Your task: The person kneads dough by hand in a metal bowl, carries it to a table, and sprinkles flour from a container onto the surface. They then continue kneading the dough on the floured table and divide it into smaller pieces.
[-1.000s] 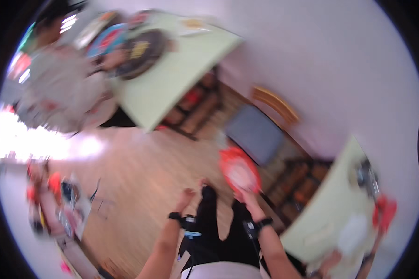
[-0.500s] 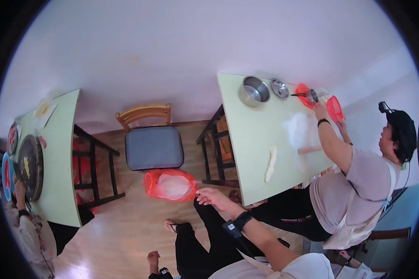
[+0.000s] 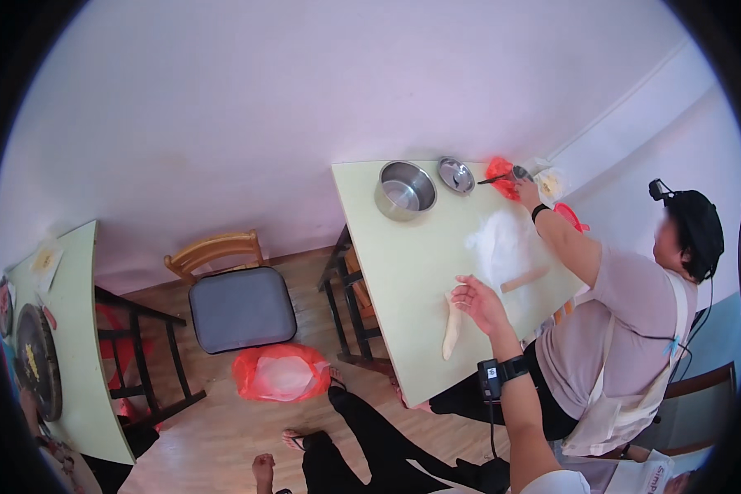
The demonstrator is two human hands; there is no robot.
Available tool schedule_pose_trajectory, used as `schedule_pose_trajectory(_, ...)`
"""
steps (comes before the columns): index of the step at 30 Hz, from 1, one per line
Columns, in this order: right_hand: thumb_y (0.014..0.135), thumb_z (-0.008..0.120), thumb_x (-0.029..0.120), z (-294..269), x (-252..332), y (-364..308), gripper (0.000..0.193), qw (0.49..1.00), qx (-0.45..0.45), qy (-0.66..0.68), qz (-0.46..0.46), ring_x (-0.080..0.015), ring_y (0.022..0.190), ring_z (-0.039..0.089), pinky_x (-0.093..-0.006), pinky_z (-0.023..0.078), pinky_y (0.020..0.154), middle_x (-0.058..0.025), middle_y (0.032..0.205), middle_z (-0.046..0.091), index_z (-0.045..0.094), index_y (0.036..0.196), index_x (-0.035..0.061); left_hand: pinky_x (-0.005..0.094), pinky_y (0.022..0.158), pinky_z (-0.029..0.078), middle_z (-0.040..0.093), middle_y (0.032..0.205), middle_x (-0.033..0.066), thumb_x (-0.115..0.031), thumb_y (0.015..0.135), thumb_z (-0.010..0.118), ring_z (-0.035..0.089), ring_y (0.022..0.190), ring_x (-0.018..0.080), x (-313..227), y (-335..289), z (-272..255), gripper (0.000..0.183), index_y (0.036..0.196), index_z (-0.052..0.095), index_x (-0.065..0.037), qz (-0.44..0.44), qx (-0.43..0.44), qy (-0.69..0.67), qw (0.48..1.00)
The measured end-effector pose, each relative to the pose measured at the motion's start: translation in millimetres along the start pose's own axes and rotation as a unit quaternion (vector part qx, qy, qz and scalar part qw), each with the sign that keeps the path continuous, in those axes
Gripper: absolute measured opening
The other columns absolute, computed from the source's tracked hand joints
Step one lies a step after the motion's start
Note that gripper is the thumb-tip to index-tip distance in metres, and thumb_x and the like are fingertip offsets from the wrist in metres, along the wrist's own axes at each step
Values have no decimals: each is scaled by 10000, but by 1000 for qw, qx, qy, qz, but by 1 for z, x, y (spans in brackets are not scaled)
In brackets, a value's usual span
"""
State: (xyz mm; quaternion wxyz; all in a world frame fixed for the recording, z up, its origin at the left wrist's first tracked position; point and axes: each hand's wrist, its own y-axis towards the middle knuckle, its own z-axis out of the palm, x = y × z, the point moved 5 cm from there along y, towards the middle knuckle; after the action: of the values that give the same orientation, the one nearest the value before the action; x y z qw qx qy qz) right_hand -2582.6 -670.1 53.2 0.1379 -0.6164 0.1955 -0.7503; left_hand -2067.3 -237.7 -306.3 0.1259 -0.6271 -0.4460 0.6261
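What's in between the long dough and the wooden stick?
In the head view, the right hand shows between the long dough and wooden stick, hiding some tabletop.

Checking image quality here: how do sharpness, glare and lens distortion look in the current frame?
Head view: the person's bare right hand looks fairly sharp; head view: bright glints on the round silver metal lid and deep silver metal pot; head view: black fisheye border swallows the corners, and the thick dark board shows as a narrow oval near the left rim.
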Motion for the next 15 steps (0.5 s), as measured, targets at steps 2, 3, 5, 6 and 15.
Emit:
schedule_pose_trajectory(2,934,425,333,-24,10,16,325,999,-22,30,-9,-141,760,591,-260,469,687,-72,835,612,518,1089,64,245,530,459,597,649,62,-71,779,567,555,558,124,14,-3,4,89,814,597,5,-16,6,-3,1000)
schedule_pose_trajectory(3,934,425,333,-31,15,24,325,999,-21,29,-4,-141,760,591,-260,469,687,-72,835,612,518,1089,64,245,530,459,597,649,62,-71,779,567,555,558,124,20,-6,5,89,814,597,5,-20,3,-2,1000)
schedule_pose_trajectory(5,926,438,348,-49,29,37,339,994,-80,58,-43,-147,746,592,-269,472,678,-75,834,612,490,1126,80,273,552,518,598,724,81,-52,823,559,581,604,153,32,-11,11,81,851,572,24,-81,21,40,996)
schedule_pose_trajectory(6,919,448,366,-56,37,42,378,991,-109,31,-69,-157,769,587,-274,469,687,-85,897,590,451,1172,83,273,552,518,598,724,81,-52,823,559,581,604,153,32,-12,15,81,851,572,24,-85,19,42,995)
schedule_pose_trajectory(15,914,477,323,-51,75,17,411,959,-213,-81,-167,-147,791,573,-246,455,672,-84,941,550,415,1225,61,238,567,457,594,695,45,-77,795,565,553,602,115,-17,6,40,95,850,579,-1,-25,-5,22,999)
